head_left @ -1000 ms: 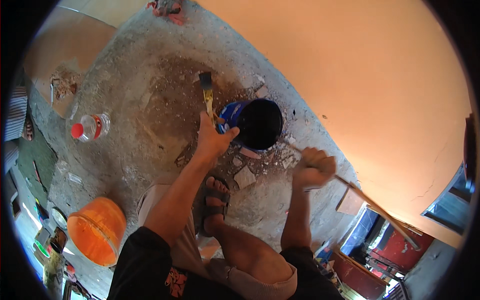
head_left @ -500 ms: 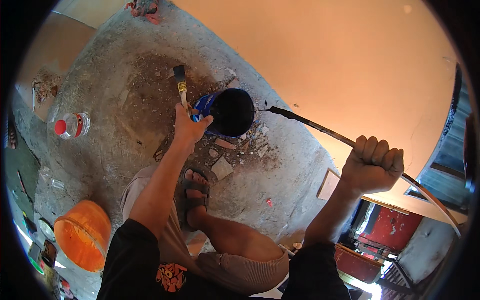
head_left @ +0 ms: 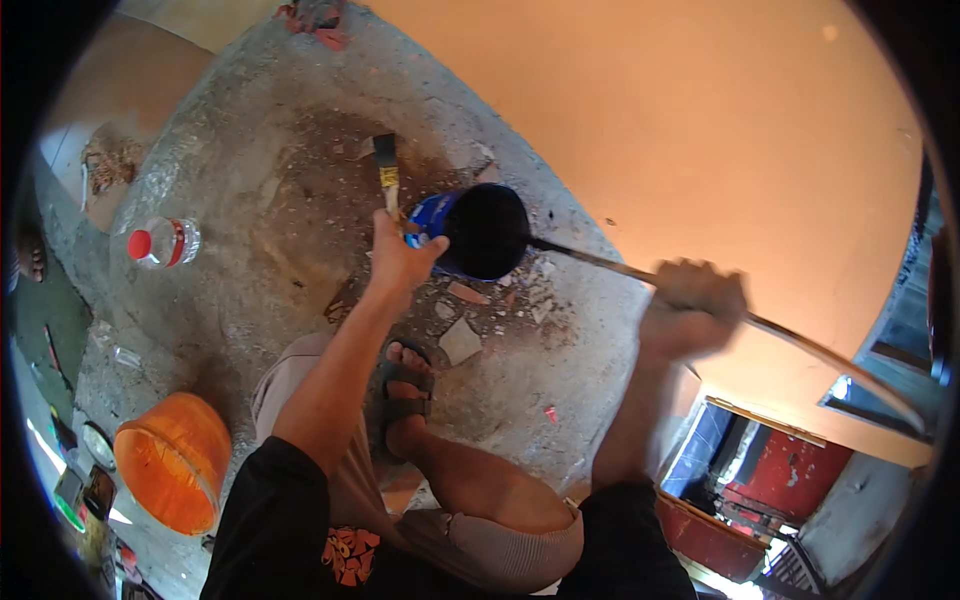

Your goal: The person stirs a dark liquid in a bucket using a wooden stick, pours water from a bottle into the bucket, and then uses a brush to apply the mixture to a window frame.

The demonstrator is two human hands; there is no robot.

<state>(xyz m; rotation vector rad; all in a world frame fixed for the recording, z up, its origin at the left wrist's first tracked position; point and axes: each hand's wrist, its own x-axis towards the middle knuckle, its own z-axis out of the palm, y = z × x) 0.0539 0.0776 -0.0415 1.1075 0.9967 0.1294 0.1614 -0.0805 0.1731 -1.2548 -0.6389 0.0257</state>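
Observation:
My left hand (head_left: 400, 258) grips the rim of a blue paint can (head_left: 470, 232) whose inside looks black. The can stands on the rough concrete floor (head_left: 250, 200) near the orange wall (head_left: 700, 120). My right hand (head_left: 692, 308) is closed around a long thin stick (head_left: 600, 262) whose far end dips into the can. The hand is blurred. A paintbrush (head_left: 386, 175) with a yellow handle lies on the floor just beyond my left hand. My sandalled foot (head_left: 402, 395) rests below the can.
A clear plastic bottle with a red cap (head_left: 160, 242) lies at the left. An orange bucket (head_left: 172, 472) stands at the lower left. Broken tile pieces (head_left: 460, 340) are scattered by the can. Red metal objects (head_left: 780, 480) sit at the lower right.
My right hand rose from the floor with the stick, swung out to the right, and has now come back leftward toward the can. My left hand stays on the can.

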